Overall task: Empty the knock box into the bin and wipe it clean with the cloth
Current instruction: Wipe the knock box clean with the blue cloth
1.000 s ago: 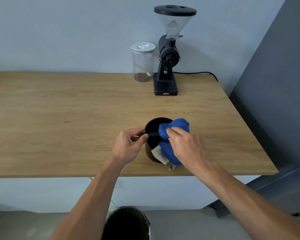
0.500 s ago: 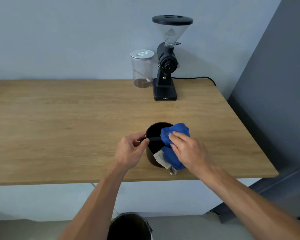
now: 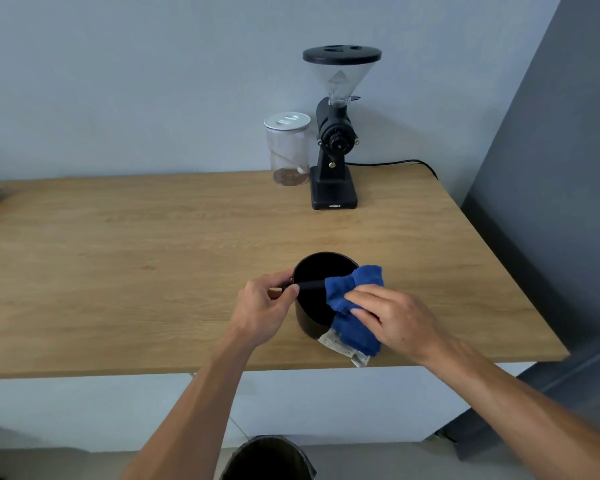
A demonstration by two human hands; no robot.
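Observation:
A round black knock box (image 3: pixel 312 303) stands upright near the front edge of the wooden table (image 3: pixel 153 271). My left hand (image 3: pixel 264 310) grips the left end of its knock bar at the rim. A blue cloth (image 3: pixel 352 306) with a white tag hanging below lies draped over the box's right rim. My right hand (image 3: pixel 395 320) presses on the cloth and holds it against the rim. The dark bin (image 3: pixel 267 459) sits on the floor below the table, straight under my arms.
A black coffee grinder (image 3: pixel 335 140) with a clear hopper and a lidded clear jar (image 3: pixel 287 148) stand at the table's back edge, with a cable running right. A grey wall panel (image 3: pixel 551 202) borders the table's right side.
My view has tilted down slightly, so the table sits lower in frame. The right hand has slid the cloth a little outward and down along the box's right rim. The left hand keeps its hold.

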